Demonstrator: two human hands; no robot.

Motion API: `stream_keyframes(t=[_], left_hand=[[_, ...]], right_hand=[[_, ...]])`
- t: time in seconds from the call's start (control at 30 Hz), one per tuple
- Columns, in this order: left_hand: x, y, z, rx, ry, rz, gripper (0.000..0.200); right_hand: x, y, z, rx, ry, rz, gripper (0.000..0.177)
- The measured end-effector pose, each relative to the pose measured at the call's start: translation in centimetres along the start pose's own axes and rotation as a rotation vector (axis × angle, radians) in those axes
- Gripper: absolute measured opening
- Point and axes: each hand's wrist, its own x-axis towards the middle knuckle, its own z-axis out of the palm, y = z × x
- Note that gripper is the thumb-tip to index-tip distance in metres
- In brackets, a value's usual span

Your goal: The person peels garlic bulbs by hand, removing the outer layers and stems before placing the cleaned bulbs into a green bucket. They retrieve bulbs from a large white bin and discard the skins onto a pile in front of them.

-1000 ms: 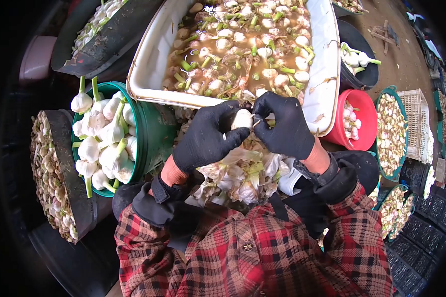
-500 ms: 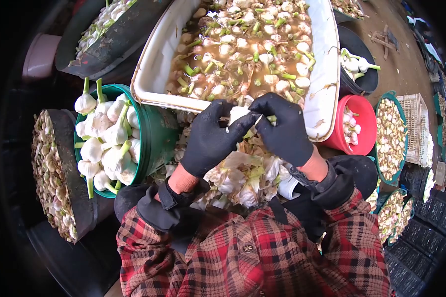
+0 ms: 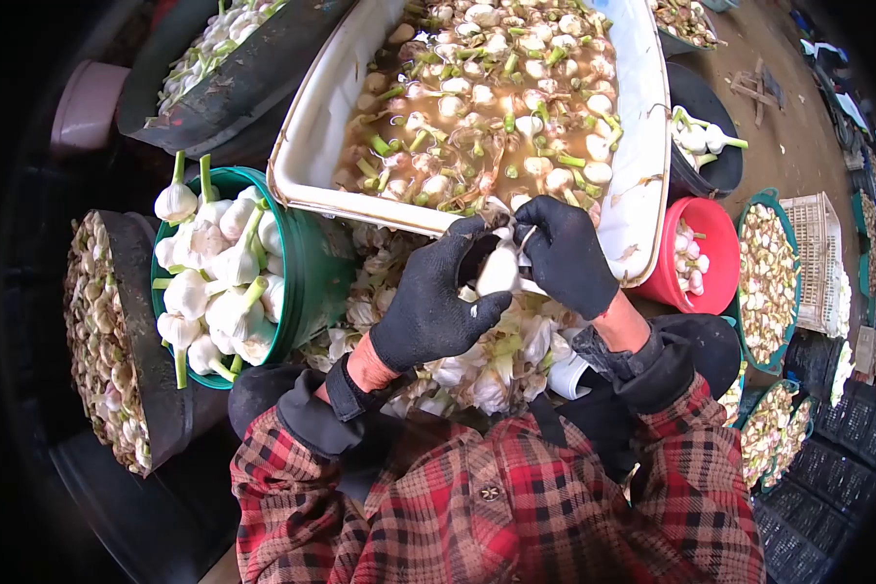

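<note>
A white garlic bulb sits in my left hand, whose black-gloved fingers curl around its far side while the thumb lies near its lower end. Against the bulb's upper right, my right hand, also gloved in black, pinches a thin pale strip of garlic skin. Both hands are just in front of the near rim of a white tub holding garlic in brown water. Below them lies a heap of peeled-off garlic skins. My fingers hide the bulb's far end.
To the left stands a green bucket of clean white garlic bulbs with stems. On the right are a red bucket with some bulbs, a black bucket, a green basket of garlic and a pale plastic crate.
My left hand has turned and moved slightly down, bringing the white bulb into clearer view. My right hand has shifted a little right and down, with a thin strip now showing at its fingertips.
</note>
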Motion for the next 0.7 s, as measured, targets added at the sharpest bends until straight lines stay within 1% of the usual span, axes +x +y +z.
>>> stream_keyframes(t=[0.03,0.1,0.13,0.17,0.23,0.27,0.3,0.37,0.4,0.5,0.53,0.57,0.6,0.63,0.67,0.7], left_hand=[[0.0,0.0,-0.2,0.004,0.004,0.002,0.057],[-0.1,0.0,-0.5,-0.077,-0.027,-0.037,0.056],[0.1,0.2,-0.5,-0.141,-0.04,-0.072,0.051],[0.1,0.1,-0.8,-0.141,-0.036,-0.071,0.051],[0.1,-0.1,-1.7,-0.333,-0.241,-0.352,0.056],[0.2,0.0,-1.5,-0.359,-0.183,-0.301,0.052],[0.2,0.0,-1.5,-0.36,-0.181,-0.299,0.052],[0.2,0.0,-1.6,-0.646,-0.065,-0.248,0.048],[0.6,0.3,-2.3,-0.749,-0.143,-0.283,0.044],[0.8,0.3,-3.0,-0.809,-0.097,-0.27,0.045],[0.8,0.4,-3.0,-0.839,-0.029,-0.262,0.045],[0.8,0.5,-3.5,-0.962,-0.067,-0.26,0.044],[0.8,0.9,-3.5,-1.009,-0.028,-0.272,0.043],[0.8,1.3,-3.6,-1.056,0.011,-0.284,0.042],[1.0,1.8,-4.0,-1.055,0.011,-0.284,0.042],[1.3,2.4,-4.6,-0.905,0.099,-0.202,0.043]], right_hand=[[-0.2,0.0,0.1,0.002,-0.001,-0.005,0.005],[-0.5,-0.1,0.1,-0.057,0.026,-0.086,0.006],[-0.5,0.0,-0.1,-0.049,0.005,-0.089,0.008],[-0.6,-0.1,-0.2,-0.049,0.002,-0.091,0.008],[-0.6,-0.2,-0.4,-0.177,0.049,-0.207,0.008],[-0.6,0.2,-0.5,-0.194,0.036,-0.233,0.012],[-0.5,0.4,-0.5,-0.195,0.035,-0.234,0.012],[-0.3,0.6,-0.6,-0.297,0.097,-0.323,0.016],[-0.3,0.6,-0.7,-0.297,0.099,-0.323,0.016],[-0.4,0.4,-0.8,-0.299,0.121,-0.339,0.017],[-0.7,-0.2,-0.7,-0.253,0.058,-0.346,0.016],[-1.0,-0.5,-0.4,-0.205,-0.004,-0.35,0.016],[-1.3,-0.7,-0.1,-0.203,-0.048,-0.371,0.02],[-1.8,-0.4,0.2,-0.203,-0.047,-0.371,0.02],[-2.4,0.2,0.6,-0.296,-0.21,-0.381,0.02],[-3.1,0.5,0.8,-0.389,-0.374,-0.389,0.021]])
